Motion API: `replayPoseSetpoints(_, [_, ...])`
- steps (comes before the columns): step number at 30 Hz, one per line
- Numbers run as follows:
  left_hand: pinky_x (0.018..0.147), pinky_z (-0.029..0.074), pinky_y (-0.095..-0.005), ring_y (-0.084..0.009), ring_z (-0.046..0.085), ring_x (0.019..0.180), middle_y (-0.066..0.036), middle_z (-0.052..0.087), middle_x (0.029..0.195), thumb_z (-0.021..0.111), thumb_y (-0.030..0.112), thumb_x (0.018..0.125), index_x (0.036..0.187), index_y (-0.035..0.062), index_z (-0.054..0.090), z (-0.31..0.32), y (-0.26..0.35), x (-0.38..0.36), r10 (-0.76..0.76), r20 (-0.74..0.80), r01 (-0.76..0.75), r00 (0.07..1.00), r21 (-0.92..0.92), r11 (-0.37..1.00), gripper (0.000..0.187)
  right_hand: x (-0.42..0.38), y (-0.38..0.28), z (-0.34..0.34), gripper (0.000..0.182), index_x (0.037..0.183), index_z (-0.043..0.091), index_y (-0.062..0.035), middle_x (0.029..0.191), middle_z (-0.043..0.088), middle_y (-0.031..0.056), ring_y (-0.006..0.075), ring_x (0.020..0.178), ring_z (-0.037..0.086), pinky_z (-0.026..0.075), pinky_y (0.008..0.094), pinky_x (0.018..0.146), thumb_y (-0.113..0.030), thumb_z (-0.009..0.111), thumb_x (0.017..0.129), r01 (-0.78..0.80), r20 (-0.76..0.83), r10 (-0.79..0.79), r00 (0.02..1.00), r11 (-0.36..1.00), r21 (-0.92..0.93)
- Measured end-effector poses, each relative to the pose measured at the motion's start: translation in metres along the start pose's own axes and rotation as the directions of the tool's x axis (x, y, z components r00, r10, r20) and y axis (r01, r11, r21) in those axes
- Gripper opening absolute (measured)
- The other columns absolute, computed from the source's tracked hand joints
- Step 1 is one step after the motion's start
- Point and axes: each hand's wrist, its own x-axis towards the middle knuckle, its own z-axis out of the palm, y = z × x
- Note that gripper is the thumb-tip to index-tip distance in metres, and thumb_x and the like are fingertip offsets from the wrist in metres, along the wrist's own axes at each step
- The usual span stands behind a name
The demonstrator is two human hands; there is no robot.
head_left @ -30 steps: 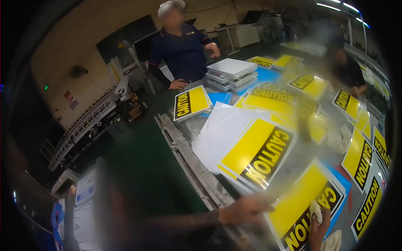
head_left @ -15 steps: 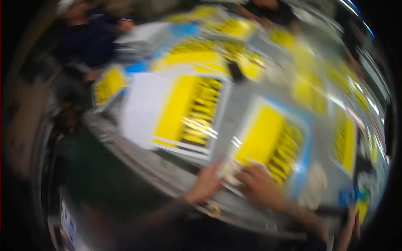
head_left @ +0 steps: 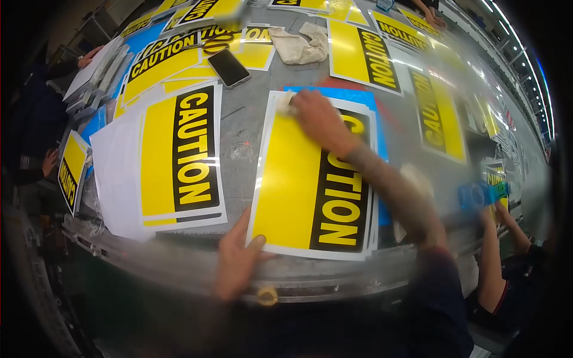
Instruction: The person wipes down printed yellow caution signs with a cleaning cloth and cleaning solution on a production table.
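Note:
In front of me lies a yellow and black CAUTION sign (head_left: 286,185) with a white border, on top of several stacked sheets. My left hand (head_left: 237,256) grips its near left corner, thumb on the face and fingers at the edge. Near the far left corner, my right hand (head_left: 322,122) presses a whitish cloth (head_left: 286,104) against the sign's surface. Most of that cloth is hidden under the fingers. My right forearm covers part of the lettering. A blue sheet (head_left: 380,134) shows beneath the stack at the far and right sides.
Another CAUTION sign (head_left: 161,158) lies on white sheets to the left. Beyond are a phone (head_left: 229,68), a rag (head_left: 301,45) and more signs. A tape roll (head_left: 267,296) sits at the table's near edge. At right, a co-worker's hands (head_left: 498,215) are beside a blue object (head_left: 477,196).
My right hand has moved with the cloth from the sign's near left corner to its far left. My left hand stays at the near corner. The view has shifted and sharpened.

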Motion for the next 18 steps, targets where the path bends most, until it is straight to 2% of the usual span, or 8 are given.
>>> replayPoseSetpoints(2, [0.090,0.069,-0.0336,-0.0248,0.070,0.126,-0.017,0.061,0.150,0.064,-0.001,0.104,0.168,-0.0015,0.030,-0.006,-0.004,0.000,0.000,0.006,0.000,1.000,0.001,1.000,0.072,0.019,0.032,-0.002,0.023,0.120,0.070,-0.0047,0.118,0.067,0.0168,0.0324,0.113,0.063,0.049,0.0437,0.102,-0.011,0.064,0.099,-0.016,0.015,0.017,1.000,1.000,-0.022])
replayPoseSetpoints(4, [0.089,0.069,-0.0339,-0.0249,0.070,0.127,-0.018,0.060,0.152,0.062,-0.002,0.103,0.167,-0.0026,0.030,-0.010,-0.013,0.003,-0.027,-0.032,0.026,0.999,-0.016,1.000,0.072,-0.006,-0.024,0.025,0.021,0.117,0.072,-0.0102,0.119,0.067,0.0137,0.0318,0.112,0.064,0.048,0.0439,0.104,-0.011,0.067,0.096,0.120,0.212,-0.131,0.968,0.991,0.066])
replayPoseSetpoints(6, [0.088,0.069,-0.0338,-0.0255,0.070,0.126,-0.019,0.061,0.151,0.065,-0.002,0.102,0.167,-0.0035,0.030,-0.007,-0.012,0.002,-0.018,-0.056,0.015,0.998,-0.053,0.998,0.073,-0.009,-0.036,0.002,0.018,0.110,0.074,-0.0126,0.119,0.067,0.0121,0.0335,0.109,0.064,0.047,0.0456,0.104,-0.010,0.068,0.094,0.220,0.177,-0.263,0.948,0.949,0.227])
replayPoseSetpoints(9, [0.086,0.070,-0.0334,-0.0261,0.071,0.124,-0.020,0.061,0.150,0.066,-0.001,0.101,0.166,-0.0042,0.032,-0.004,-0.004,0.001,-0.063,-0.049,0.065,0.997,0.043,0.997,0.074,0.040,0.050,0.002,0.020,0.113,0.073,-0.0054,0.118,0.066,0.0161,0.0376,0.109,0.063,0.048,0.0478,0.101,-0.008,0.067,0.094,-0.013,-0.108,0.021,0.994,0.997,0.078])
replayPoseSetpoints(12, [0.085,0.070,-0.0332,-0.0269,0.072,0.122,-0.021,0.061,0.149,0.067,0.000,0.102,0.165,-0.0050,0.032,-0.006,-0.011,0.003,-0.052,-0.076,0.052,0.996,-0.002,0.999,0.073,0.009,-0.005,-0.004,0.019,0.112,0.073,-0.0077,0.116,0.067,0.0154,0.0357,0.108,0.064,0.049,0.0472,0.098,-0.008,0.065,0.095,-0.002,0.027,-0.004,1.000,0.981,0.195])
replayPoseSetpoints(14, [0.085,0.070,-0.0339,-0.0270,0.073,0.122,-0.021,0.061,0.149,0.068,0.001,0.102,0.165,-0.0052,0.033,-0.010,-0.017,0.001,-0.053,-0.099,0.052,0.994,-0.014,0.999,0.072,-0.051,-0.074,0.005,0.012,0.103,0.070,-0.0124,0.103,0.067,0.0054,0.0247,0.097,0.067,0.052,0.0451,0.087,-0.014,0.065,0.093,0.175,0.258,-0.186,0.948,0.982,0.066])
replayPoseSetpoints(15, [0.085,0.071,-0.0342,-0.0270,0.073,0.121,-0.021,0.061,0.149,0.068,0.002,0.102,0.165,-0.0053,0.033,-0.012,-0.020,0.002,-0.057,-0.109,0.055,0.992,-0.019,0.998,0.072,-0.078,-0.077,-0.027,0.022,0.116,0.075,-0.0150,0.114,0.070,0.0152,0.0286,0.108,0.066,0.051,0.0429,0.101,-0.011,0.062,0.099,0.179,0.248,-0.293,0.924,0.900,0.397])
replayPoseSetpoints(18, [0.085,0.071,-0.0350,-0.0271,0.073,0.120,-0.022,0.061,0.149,0.068,0.002,0.102,0.165,-0.0056,0.033,-0.007,-0.012,0.002,-0.042,-0.130,0.054,0.991,0.093,0.994,0.072,-0.063,-0.015,-0.046,0.026,0.131,0.068,-0.0067,0.127,0.070,0.0150,0.0261,0.118,0.068,0.052,0.0381,0.104,-0.017,0.061,0.108,0.154,0.334,-0.151,0.931,0.988,0.018])
